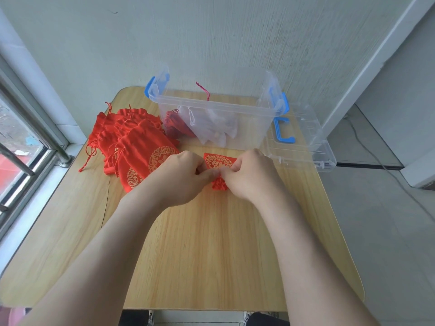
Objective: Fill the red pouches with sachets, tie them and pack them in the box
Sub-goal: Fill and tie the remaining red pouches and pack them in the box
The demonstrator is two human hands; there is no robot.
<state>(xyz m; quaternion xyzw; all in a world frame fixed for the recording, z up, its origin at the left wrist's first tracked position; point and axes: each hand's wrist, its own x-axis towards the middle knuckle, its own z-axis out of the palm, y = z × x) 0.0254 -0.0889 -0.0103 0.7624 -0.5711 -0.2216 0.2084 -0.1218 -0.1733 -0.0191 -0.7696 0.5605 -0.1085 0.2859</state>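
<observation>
A red pouch (217,161) with a gold pattern lies on the wooden table (200,243), its gathered mouth (219,184) pointing toward me. My left hand (181,177) and my right hand (251,175) meet over its neck, fingers curled and pinching there; the drawstring itself is hidden under the fingers. A pile of flat red pouches (131,140) lies to the left. Behind stands a clear plastic box (216,107) with blue latches, holding a tied red pouch (174,123) and several clear sachets (214,128).
The box's clear lid (303,140) with a blue handle lies at the right, overhanging the table edge. A window with metal bars (26,147) is at the left, a wall behind the box. The near half of the table holds only my forearms.
</observation>
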